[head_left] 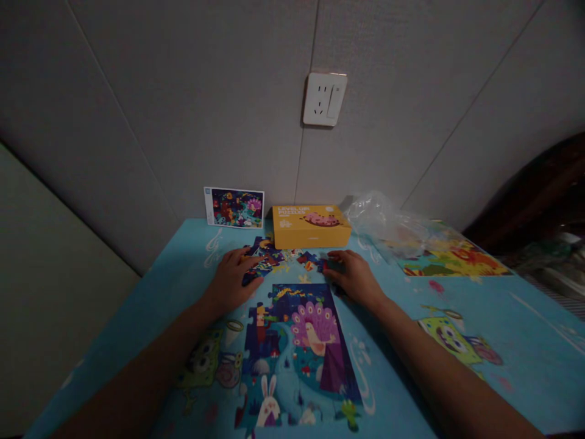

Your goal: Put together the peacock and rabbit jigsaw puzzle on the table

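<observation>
A partly assembled jigsaw puzzle [299, 353] with a peacock and a rabbit lies on the blue cartoon tablecloth [457, 305]. Loose puzzle pieces [274, 253] are scattered just beyond it. My left hand [233, 277] lies flat on the loose pieces at the left, fingers stretched out. My right hand [354, 274] rests on the pieces at the right, fingers curled over a dark piece [336, 266]. A yellow puzzle box [311, 225] stands behind the pieces.
A reference picture card [234, 207] leans against the grey wall at the back left. A crumpled clear plastic bag [384, 219] lies right of the box. A white wall socket [324, 99] sits above. Dark objects lie off the table's right edge.
</observation>
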Available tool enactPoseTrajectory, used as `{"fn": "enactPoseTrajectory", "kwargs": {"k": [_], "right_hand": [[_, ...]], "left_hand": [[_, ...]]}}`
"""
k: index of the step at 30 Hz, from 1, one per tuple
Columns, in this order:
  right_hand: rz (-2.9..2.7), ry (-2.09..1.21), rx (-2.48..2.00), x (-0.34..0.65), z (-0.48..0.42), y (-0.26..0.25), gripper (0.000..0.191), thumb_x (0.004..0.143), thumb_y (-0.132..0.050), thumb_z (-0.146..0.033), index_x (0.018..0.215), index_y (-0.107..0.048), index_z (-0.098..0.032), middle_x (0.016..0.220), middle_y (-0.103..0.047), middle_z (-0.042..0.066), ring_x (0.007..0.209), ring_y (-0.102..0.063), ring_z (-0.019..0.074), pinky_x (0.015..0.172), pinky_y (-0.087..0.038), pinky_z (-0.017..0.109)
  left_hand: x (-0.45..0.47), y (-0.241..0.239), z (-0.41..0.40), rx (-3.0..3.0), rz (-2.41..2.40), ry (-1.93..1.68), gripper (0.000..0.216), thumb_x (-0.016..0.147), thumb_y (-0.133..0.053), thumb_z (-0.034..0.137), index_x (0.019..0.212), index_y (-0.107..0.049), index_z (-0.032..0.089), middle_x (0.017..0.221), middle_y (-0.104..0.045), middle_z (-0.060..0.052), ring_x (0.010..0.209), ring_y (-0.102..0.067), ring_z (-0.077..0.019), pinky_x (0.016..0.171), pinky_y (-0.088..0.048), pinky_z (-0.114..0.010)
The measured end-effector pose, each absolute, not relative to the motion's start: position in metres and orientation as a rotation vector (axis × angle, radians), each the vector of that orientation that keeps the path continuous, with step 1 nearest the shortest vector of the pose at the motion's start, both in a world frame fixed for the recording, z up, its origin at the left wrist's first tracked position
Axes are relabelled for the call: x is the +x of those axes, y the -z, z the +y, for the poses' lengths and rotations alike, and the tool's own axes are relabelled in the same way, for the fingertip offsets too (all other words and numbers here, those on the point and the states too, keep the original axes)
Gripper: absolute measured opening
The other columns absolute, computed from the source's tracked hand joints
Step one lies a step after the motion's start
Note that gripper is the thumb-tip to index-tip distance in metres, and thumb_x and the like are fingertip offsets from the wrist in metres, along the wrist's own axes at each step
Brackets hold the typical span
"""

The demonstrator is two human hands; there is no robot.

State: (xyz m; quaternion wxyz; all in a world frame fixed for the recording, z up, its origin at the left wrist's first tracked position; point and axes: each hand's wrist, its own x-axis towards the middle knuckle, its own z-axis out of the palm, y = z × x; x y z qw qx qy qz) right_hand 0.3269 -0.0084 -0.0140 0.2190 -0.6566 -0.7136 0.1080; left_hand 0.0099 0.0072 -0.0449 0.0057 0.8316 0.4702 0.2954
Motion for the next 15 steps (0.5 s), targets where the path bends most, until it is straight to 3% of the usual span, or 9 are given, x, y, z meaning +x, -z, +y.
{"fn": "enactPoseTrajectory", "kwargs": {"k": [8, 15], "right_hand": [[-1.982, -0.271, -1.88, 0.3274, -0.0079, 0.0145, 0.054, 0.08, -0.072, -0.034, 0.13, -0.059, -0.016, 0.118, -0.065, 0.013, 0.11, -0.057, 0.0286, 0.096, -0.042, 0.041], [-1.91, -0.297, -1.803, 0.328, -0.0076, 0.0136, 0.052, 0.076, -0.074, -0.028, 0.125, -0.062, -0.014, 0.115, -0.064, 0.013, 0.104, -0.06, 0.0259, 0.093, -0.045, 0.036]], "left_hand": [[0.01, 0.0478, 0.0078, 2.641, 1.474, -0.94, 0.039, 0.082, -0.065, 0.031, 0.121, -0.064, 0.022, 0.13, -0.054, -0.015, 0.121, -0.05, -0.0331, 0.103, -0.043, -0.053], [0.0105, 0.0471, 0.0064, 2.64, 1.485, -0.919, 0.04, 0.082, -0.065, 0.032, 0.121, -0.063, 0.023, 0.132, -0.053, -0.014, 0.123, -0.049, -0.0329, 0.103, -0.042, -0.053]]}}
